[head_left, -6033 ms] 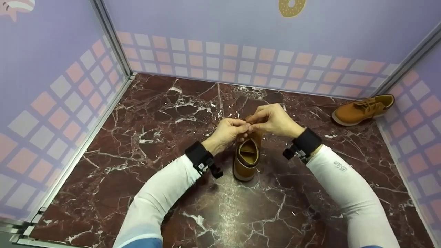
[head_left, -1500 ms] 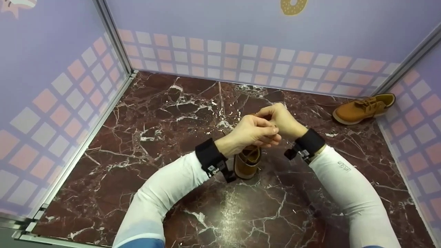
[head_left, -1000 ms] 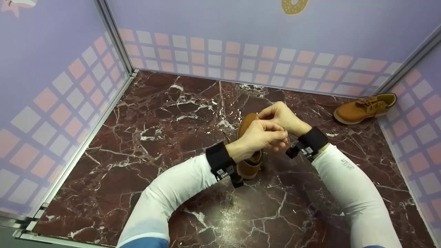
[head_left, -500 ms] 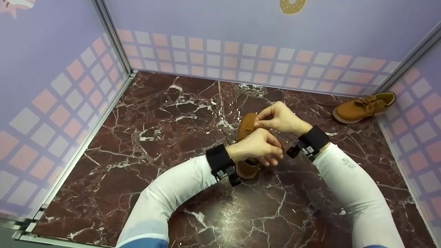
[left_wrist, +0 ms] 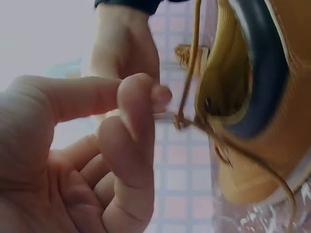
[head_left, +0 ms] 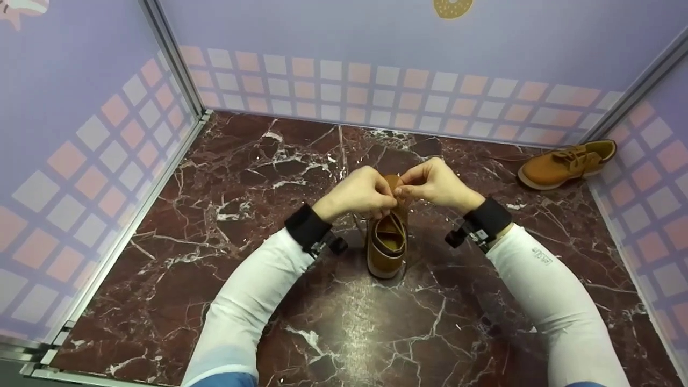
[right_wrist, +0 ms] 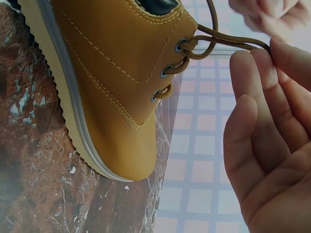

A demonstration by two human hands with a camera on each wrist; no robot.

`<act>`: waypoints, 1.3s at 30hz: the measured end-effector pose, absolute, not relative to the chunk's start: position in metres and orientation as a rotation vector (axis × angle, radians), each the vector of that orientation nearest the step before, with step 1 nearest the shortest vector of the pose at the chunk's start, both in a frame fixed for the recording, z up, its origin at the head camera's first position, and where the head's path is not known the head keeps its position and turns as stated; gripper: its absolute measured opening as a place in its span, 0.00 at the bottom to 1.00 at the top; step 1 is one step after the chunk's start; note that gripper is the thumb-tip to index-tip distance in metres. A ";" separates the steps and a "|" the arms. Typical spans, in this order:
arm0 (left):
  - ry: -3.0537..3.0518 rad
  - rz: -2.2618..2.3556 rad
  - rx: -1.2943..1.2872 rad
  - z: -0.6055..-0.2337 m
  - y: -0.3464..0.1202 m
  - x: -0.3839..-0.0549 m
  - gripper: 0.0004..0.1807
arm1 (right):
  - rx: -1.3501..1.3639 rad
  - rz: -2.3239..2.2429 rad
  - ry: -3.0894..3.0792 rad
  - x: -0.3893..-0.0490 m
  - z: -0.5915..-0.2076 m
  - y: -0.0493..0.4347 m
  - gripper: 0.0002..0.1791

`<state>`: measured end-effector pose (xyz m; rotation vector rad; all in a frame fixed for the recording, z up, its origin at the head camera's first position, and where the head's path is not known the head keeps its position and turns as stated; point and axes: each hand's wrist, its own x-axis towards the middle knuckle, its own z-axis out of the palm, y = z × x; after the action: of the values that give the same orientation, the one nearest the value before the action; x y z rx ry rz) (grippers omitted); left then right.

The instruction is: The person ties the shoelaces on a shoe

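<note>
A tan lace-up shoe [head_left: 388, 260] stands on the floor, toe pointing away from me. Its brown shoelace [right_wrist: 228, 38] is crossed at the top eyelets, as the right wrist view shows. My right hand [head_left: 443, 185] pinches the doubled lace between thumb and fingers above the shoe's tongue. My left hand [head_left: 359, 194] is close beside the right fingertips, its fingers bent and thumb near the index finger. In the left wrist view the left hand's fingertips [left_wrist: 138, 99] are blurred, and whether lace lies between them is hidden. One lace end hangs down the shoe's side.
The matching tan shoe [head_left: 561, 165] rests at the far right against the side wall. Printed panels [head_left: 355, 97] enclose the dark red marble floor [head_left: 258, 188] at the back and sides. Both wrists wear black camera bands [head_left: 486, 217].
My left hand reached rightward across the shoe over the opening, loosened its fingers, then came back left and up beside the right hand. The right hand stayed nearly in place. The shoe's opening shows again.
</note>
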<state>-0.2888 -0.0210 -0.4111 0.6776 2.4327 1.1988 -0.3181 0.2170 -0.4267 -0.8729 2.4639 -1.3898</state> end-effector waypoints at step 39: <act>2.749 1.139 0.676 -0.438 -0.019 -0.291 0.09 | -1.047 -0.722 2.902 -0.283 -0.454 0.209 0.25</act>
<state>-0.2912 -0.0193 -0.4381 0.6756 2.7485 1.1393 -0.2826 0.2094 -0.4541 -1.0473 2.9018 -0.7217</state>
